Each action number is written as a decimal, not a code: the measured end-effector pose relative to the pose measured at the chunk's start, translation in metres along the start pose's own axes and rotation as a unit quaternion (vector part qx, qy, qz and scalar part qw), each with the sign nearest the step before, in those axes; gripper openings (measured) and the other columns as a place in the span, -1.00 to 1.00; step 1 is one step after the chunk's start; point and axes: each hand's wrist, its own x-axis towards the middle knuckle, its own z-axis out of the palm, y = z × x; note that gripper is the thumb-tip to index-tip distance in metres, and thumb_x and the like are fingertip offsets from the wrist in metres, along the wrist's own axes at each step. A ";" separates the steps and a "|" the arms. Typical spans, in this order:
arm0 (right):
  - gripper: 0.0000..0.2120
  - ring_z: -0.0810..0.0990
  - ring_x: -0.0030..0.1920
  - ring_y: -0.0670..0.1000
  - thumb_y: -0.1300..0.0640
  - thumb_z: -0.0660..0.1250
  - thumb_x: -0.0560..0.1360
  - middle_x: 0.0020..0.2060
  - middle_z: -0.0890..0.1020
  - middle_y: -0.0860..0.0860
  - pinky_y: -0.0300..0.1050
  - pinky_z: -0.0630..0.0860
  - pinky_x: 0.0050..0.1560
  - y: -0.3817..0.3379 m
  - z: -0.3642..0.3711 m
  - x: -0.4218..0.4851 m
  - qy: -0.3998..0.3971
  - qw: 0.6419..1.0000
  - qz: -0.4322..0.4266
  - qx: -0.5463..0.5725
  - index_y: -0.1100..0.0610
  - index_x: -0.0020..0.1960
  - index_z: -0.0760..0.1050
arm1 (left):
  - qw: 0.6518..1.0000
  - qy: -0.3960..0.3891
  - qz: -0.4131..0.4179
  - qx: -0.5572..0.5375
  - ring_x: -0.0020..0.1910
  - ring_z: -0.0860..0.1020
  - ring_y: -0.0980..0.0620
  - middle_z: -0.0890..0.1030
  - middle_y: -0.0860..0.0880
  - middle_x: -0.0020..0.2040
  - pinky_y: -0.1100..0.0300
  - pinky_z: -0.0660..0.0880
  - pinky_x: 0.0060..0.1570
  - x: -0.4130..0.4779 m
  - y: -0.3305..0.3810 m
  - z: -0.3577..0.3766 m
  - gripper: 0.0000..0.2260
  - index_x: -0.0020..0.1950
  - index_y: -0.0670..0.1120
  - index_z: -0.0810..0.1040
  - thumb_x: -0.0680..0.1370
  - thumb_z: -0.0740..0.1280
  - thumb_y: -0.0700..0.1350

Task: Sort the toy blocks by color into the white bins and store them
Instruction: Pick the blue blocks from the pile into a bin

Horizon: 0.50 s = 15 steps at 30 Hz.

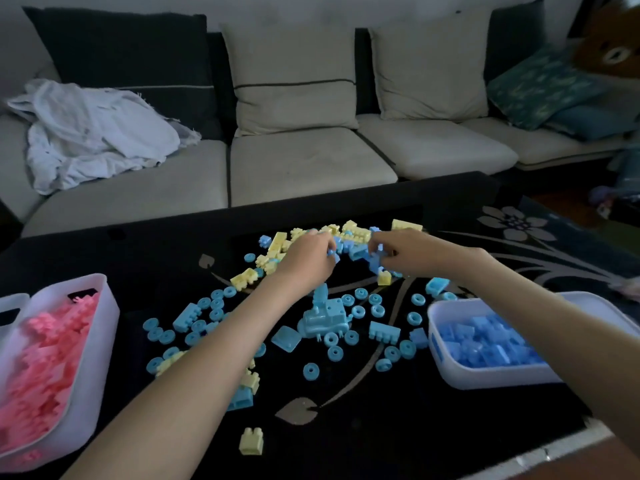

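Observation:
Blue and yellow toy blocks (349,237) lie scattered over a black table (363,427). Both hands reach into the far heap. My left hand (306,259) has curled fingers that pinch a small blue block (331,252). My right hand (403,249) curls its fingers round blue blocks (375,261). A white bin (86,341) at the left holds pink blocks (45,368). A white bin (450,372) at the right holds blue blocks (488,344). Several blue rings (377,310) and a blue toy vehicle (323,318) lie between my forearms.
A lone yellow block (251,441) sits near the table's front edge. Another white bin (10,306) shows at the far left. Behind the table stands a sofa (304,164) with cushions and a crumpled white cloth (93,129).

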 end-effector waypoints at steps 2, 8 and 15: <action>-0.86 0.46 -0.24 -0.05 0.21 0.20 0.51 -0.21 0.49 -0.06 -0.25 0.40 -0.23 0.011 -0.008 -0.028 0.021 1.000 0.005 0.011 0.05 0.05 0.42 | 0.999 0.016 0.038 -0.030 -0.04 0.45 0.07 0.47 -0.03 0.08 0.24 0.37 -0.03 -0.005 0.031 -0.004 -0.82 0.15 -0.12 0.52 0.57 0.25 -0.16; -0.84 0.54 -0.30 -0.03 0.20 0.25 0.51 -0.20 0.56 0.00 -0.16 0.49 -0.29 0.059 -0.021 -0.118 0.104 0.988 0.088 0.071 0.01 0.06 0.40 | 0.976 -0.058 0.185 -0.100 -0.14 0.40 0.12 0.40 0.02 -0.04 0.25 0.33 -0.09 -0.036 0.139 0.011 -0.85 0.12 -0.13 0.54 0.57 0.30 -0.14; -0.59 0.50 -0.16 -0.13 0.19 0.27 0.53 0.04 0.53 -0.06 -0.17 0.45 -0.11 0.095 -0.022 -0.179 0.017 0.989 0.123 0.081 0.00 0.34 0.30 | 0.955 -0.227 0.189 -0.030 0.08 0.42 0.04 0.35 -0.05 0.17 0.20 0.38 0.09 -0.045 0.181 0.048 -0.70 0.30 -0.08 0.39 0.58 0.28 -0.06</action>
